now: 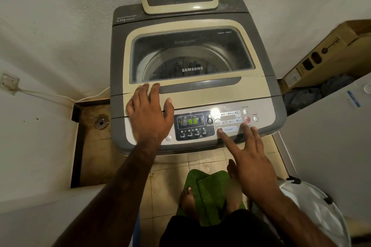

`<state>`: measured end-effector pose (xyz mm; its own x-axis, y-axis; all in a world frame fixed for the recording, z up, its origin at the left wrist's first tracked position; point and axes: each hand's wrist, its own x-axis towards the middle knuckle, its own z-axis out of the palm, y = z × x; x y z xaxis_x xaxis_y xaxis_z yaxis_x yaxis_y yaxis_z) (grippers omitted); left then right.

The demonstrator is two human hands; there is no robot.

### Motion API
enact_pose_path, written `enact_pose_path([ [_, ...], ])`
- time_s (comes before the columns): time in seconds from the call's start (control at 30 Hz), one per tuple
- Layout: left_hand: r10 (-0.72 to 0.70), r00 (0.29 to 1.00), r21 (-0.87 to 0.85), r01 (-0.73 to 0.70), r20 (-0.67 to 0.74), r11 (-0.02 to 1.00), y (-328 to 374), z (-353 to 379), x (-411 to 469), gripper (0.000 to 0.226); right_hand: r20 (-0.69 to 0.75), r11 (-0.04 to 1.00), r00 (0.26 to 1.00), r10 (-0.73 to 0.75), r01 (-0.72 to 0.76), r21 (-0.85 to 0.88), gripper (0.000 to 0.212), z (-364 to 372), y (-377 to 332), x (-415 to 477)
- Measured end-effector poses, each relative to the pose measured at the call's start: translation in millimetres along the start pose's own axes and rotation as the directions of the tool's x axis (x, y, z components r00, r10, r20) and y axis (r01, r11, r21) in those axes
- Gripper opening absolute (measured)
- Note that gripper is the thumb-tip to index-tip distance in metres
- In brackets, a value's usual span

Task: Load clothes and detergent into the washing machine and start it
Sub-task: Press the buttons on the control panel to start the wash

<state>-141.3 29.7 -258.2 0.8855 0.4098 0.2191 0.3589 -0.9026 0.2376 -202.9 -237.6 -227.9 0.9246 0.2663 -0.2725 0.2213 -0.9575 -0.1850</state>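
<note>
A grey and cream top-loading washing machine (259,84) stands in front of me with its glass lid (190,54) closed. Dark clothes show dimly in the drum through the glass. The control panel's display (190,121) glows green with 43. My left hand (149,111) lies flat, fingers spread, on the lid's front edge left of the panel. My right hand (248,156) is spread, its index fingertip touching the left end of the Program button (228,129). The red start button (247,119) lies just beyond my other fingers.
A white wall rises behind and left, with a socket and cable (10,83). A floor drain (101,122) sits in a recess to the left. A cardboard box (325,54) and dark cloth lie at right. A white laundry basket (313,206) and green mat (208,192) are near my feet.
</note>
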Motion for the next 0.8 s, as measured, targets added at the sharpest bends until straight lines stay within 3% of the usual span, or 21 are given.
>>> enact_pose_path([
  [0.8,0.0,1.0,0.009,0.0,0.003,1.0,0.3,-1.3,0.0,0.057,0.082,0.987,0.996,-0.024,0.037,-0.156,0.1,-12.2,-2.9,2.4],
])
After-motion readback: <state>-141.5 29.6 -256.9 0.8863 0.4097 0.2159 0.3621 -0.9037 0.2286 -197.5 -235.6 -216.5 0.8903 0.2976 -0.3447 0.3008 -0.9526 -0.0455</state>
